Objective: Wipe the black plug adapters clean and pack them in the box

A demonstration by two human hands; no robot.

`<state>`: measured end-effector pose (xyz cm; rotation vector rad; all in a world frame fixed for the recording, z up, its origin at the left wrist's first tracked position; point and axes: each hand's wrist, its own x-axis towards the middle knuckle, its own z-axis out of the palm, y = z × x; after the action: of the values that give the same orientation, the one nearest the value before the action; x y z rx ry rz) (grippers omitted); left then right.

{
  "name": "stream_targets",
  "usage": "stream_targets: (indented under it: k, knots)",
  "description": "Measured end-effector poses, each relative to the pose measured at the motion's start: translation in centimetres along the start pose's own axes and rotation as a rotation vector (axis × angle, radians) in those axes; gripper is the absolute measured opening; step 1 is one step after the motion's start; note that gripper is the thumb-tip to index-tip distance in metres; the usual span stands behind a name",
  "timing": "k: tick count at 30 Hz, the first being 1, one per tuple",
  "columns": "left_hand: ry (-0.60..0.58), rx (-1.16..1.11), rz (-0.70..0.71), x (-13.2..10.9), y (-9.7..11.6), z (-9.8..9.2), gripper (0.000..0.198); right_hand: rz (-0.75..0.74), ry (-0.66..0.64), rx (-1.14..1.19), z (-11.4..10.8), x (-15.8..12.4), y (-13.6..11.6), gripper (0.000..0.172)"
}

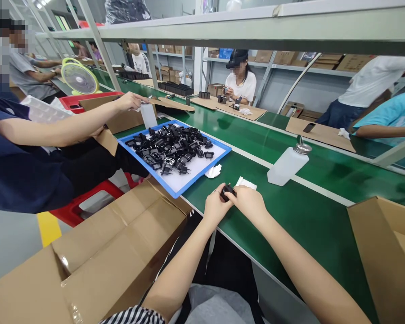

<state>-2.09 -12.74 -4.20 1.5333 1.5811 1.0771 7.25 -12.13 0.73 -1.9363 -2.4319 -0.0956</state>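
Both my hands meet over the near edge of the green bench, holding one black plug adapter (228, 192) between them. My left hand (216, 204) has its fingers closed around the adapter's left side. My right hand (250, 201) grips it from the right, thumb pressed toward it. Part of the adapter is hidden by my fingers. Just beyond my right hand lies a folded white cloth (245, 183), and a crumpled white tissue (213, 171) rests beside the tray. The blue-rimmed tray (175, 194) holds a heap of black plug adapters (175, 146).
A translucent bottle (286, 167) with a metal top stands on the green bench (310, 234). An open carton (374, 252) is at right; a large carton (121, 243) fills the lower left. A co-worker's arm (64, 123) reaches over at left. A shelf beam (222, 29) crosses overhead.
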Motion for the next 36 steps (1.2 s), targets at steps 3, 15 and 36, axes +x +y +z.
stream_targets:
  k: [3, 15, 36]
  knots:
    - [0.028, 0.013, -0.021, 0.0, 0.3, 0.2, 0.047, 0.004, -0.023, 0.006, 0.0, 0.1, 0.2, 0.027]
    - [0.034, 0.083, -0.06, 0.0, 0.3, 0.3, 0.053, -0.07, -0.106, 0.188, -0.5, 0.5, 0.1, 0.016]
    - [0.054, 0.129, -0.068, -0.1, 0.3, 0.7, 0.047, 0.028, 0.022, 0.539, 1.3, -0.1, 1.3, 0.015]
